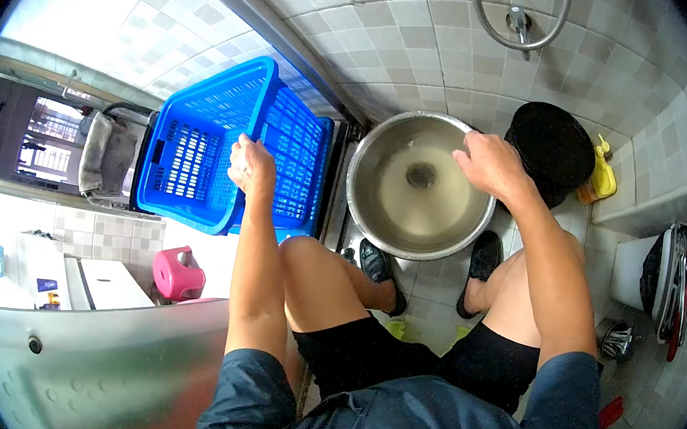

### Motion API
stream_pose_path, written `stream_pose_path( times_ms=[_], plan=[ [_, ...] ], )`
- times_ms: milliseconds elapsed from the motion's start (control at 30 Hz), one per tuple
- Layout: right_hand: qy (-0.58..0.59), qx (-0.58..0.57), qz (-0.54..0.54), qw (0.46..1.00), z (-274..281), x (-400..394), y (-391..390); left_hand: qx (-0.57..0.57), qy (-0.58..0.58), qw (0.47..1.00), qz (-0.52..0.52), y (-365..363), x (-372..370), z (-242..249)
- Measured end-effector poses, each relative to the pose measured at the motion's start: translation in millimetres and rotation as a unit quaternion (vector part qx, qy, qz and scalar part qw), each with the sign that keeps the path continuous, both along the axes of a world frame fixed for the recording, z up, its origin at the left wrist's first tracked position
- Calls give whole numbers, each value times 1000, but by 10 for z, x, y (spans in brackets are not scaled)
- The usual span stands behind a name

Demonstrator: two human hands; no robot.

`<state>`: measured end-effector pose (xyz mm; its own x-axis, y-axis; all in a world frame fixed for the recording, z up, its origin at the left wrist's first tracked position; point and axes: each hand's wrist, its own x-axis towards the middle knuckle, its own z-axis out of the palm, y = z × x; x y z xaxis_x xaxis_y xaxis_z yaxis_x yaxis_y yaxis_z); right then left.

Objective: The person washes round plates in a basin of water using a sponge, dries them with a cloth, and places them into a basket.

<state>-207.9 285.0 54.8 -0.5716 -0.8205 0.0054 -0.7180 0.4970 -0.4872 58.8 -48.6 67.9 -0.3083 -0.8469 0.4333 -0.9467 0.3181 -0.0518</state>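
Note:
A large metal basin point(358, 208) stands on the floor between my feet, holding cloudy water with a dark round patch point(420, 175) near its middle. My right hand point(493, 165) is closed at the basin's upper right rim, thumb and fingers curled over the edge. To the left, a blue plastic basket point(297, 138) with slotted walls has its opening facing up toward me. My left hand point(253, 166) is closed on the basket's near right rim, fingers bent inward over it.
A black bucket point(550, 148) and a yellow bottle point(601, 176) stand right of the basin. A shower hose point(517, 40) hangs on the tiled wall. A pink container point(179, 273) sits at left, beyond a frosted panel point(94, 356). Racked items point(675, 283) line the right wall.

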Motion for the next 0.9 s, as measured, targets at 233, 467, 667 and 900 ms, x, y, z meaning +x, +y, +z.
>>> stream_pose_path(
  times_ms=[233,467,667,900],
  plan=[
    [-5,5,0,1000,9,29,-43,-7,8,1000,-8,29,-17,-14],
    [1,25,8,1000,-45,53,-206,7,16,1000,4,80,-55,-7],
    [-5,61,28,998,-71,163,-411,7,26,1000,-14,150,-54,-22],
    [8,74,67,995,-119,370,-721,14,45,998,-52,234,-20,-39]
  ],
)
